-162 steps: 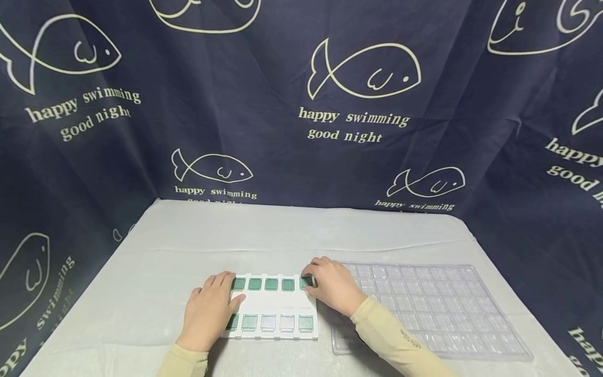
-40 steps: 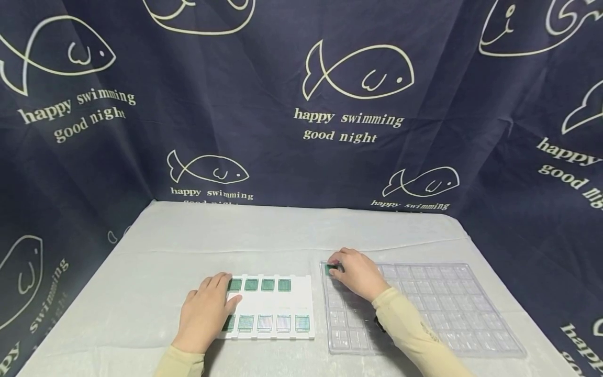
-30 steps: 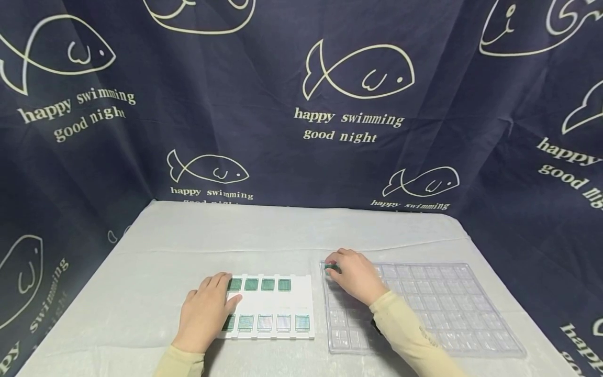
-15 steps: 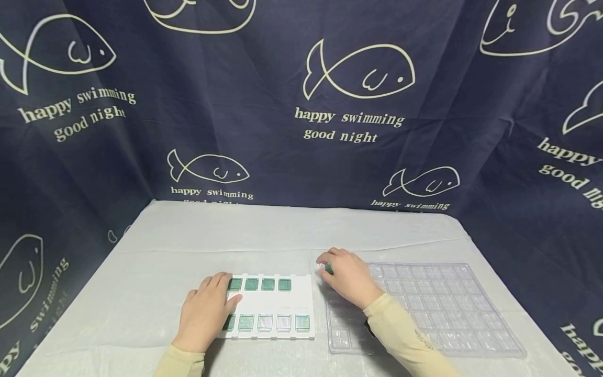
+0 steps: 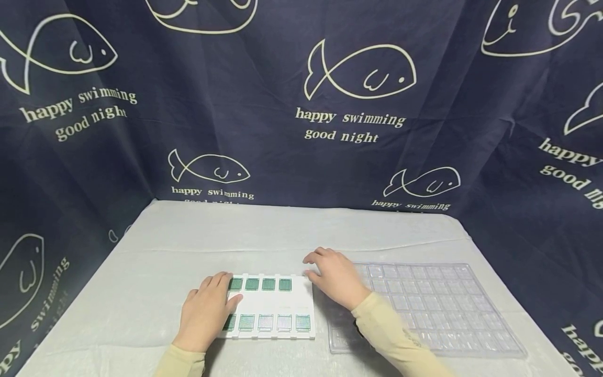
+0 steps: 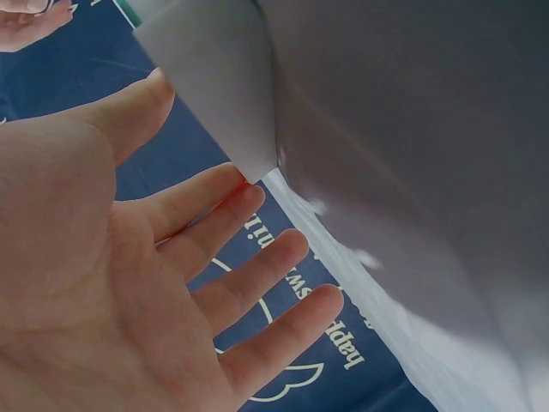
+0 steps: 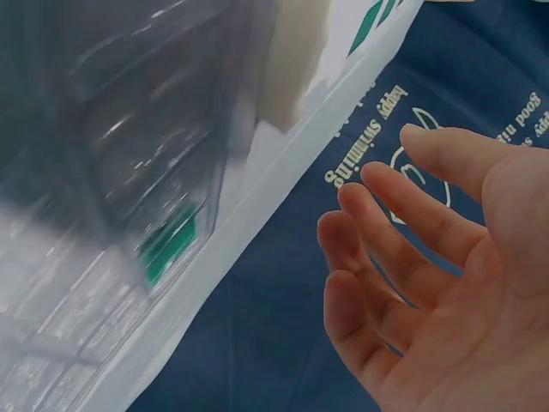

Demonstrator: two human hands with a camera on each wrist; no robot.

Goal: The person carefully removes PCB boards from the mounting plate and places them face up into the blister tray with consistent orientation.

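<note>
A white holder (image 5: 269,301) carries green square chips in two rows; the back row's right end (image 5: 301,284) shows bare white. My left hand (image 5: 204,311) grips the holder's left end, thumb on top and fingertips at the back edge; in the left wrist view the left hand (image 6: 171,249) touches the holder's corner (image 6: 214,77). Above the holder's back right corner is my right hand (image 5: 336,277), fingers parted with nothing between them. In the right wrist view, a green chip (image 7: 169,246) lies in a corner compartment of the clear tray (image 7: 163,112), beside my right hand (image 7: 446,257).
The clear compartment tray (image 5: 438,303) lies right of the holder, partly under my right forearm. Both stand on a white-covered table (image 5: 264,228). A dark blue curtain (image 5: 273,89) with fish drawings hangs behind and at both sides.
My right hand carried a green chip from the holder's back right place to the tray's back left corner, let go of it, and moved back left above the holder. The left hand keeps its hold.
</note>
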